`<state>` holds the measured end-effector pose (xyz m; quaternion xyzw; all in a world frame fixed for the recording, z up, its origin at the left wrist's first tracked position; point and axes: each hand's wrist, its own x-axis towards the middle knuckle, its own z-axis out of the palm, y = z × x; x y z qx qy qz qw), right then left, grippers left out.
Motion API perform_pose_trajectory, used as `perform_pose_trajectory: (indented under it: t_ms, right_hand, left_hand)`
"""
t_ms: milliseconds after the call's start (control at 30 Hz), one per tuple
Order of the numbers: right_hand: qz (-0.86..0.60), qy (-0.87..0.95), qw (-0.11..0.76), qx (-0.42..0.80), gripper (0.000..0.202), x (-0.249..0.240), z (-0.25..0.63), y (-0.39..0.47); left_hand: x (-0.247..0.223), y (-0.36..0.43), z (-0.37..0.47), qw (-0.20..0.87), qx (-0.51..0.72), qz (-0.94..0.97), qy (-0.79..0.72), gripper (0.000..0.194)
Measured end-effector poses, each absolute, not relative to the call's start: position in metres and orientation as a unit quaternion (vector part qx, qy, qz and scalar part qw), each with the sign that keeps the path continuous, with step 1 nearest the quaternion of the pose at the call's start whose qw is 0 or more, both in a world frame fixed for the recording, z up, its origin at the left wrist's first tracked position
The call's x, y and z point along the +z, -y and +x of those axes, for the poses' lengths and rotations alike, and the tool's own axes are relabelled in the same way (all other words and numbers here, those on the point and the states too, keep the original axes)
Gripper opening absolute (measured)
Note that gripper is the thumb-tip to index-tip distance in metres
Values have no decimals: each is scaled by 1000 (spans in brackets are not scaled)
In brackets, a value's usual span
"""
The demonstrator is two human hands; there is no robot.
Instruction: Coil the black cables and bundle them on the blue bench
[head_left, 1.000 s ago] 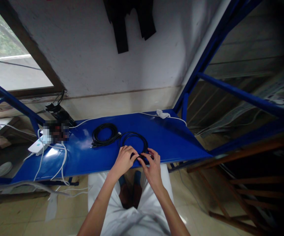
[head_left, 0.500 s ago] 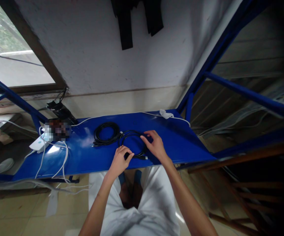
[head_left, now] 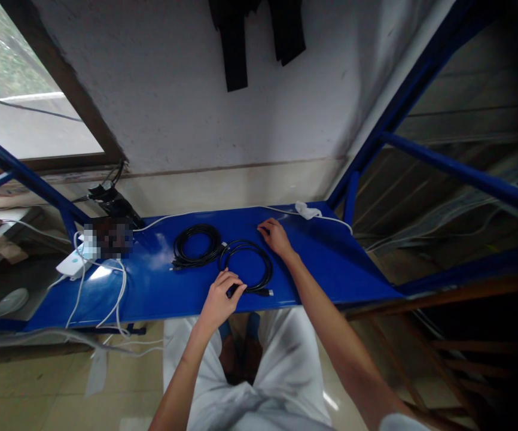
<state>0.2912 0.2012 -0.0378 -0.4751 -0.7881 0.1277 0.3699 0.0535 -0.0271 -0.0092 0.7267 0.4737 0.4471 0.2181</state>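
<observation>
A black cable [head_left: 268, 263] with flat plugs, seemingly HDMI, lies in a loose coil near the blue tabletop's front edge. My left hand [head_left: 223, 294] is closed on the coil's lower left side, thumb and fingers pinching it. One plug sticks out at the lower right of the coil. Beyond the coil's upper right, my right hand [head_left: 277, 237] rests low over the table, apart from the cable. Its fingertips are pressed together, and whatever is between them is too small to make out. A second coiled black cable [head_left: 182, 236] lies just left of the first.
A white power strip [head_left: 71, 263] with white cords sits at the table's left end, beside a black object [head_left: 118, 203] and a blurred patch. White crumpled plastic [head_left: 307, 211] lies at the back right. Blue frame posts [head_left: 351, 197] rise at both ends.
My right hand has left the coil's right side and moved up and away, its fingers drawing together. My left hand stays on the coil. The view has shifted slightly.
</observation>
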Motion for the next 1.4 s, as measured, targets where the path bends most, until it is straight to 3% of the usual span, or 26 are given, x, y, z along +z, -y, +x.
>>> perform_pose_trajectory:
  t_ms: [233,467,767,1000,1133,1300,1400]
  right_hand:
    - [-458,800,368,121,23,-35,293,-197]
    - [-416,857,297,70,35,-28,290,-192]
    - [-384,845,348,135,21,-28,292,-193]
    - [-418,801,383,194,21,-33,289,-196]
    - [-435,757,433,225,32,-36,292,-196]
    - [-447,692,502,265,47,-35,301,-196]
    - [-449,666,521,288,52,-33,304,-197]
  left_hand:
    - [-9,24,51,252,444,733,-449,10]
    - [-1,17,47,301,432,733,-431,10]
    - [28,1,49,292,362,774,-429,13]
    - [36,-54,59,226,381,773,-455,18]
    - [23,-100,74,150,288,809,-491,47]
    - [9,-125,85,147,221,845,-465,18]
    - [4,-126,84,136,230,842,-468,13]
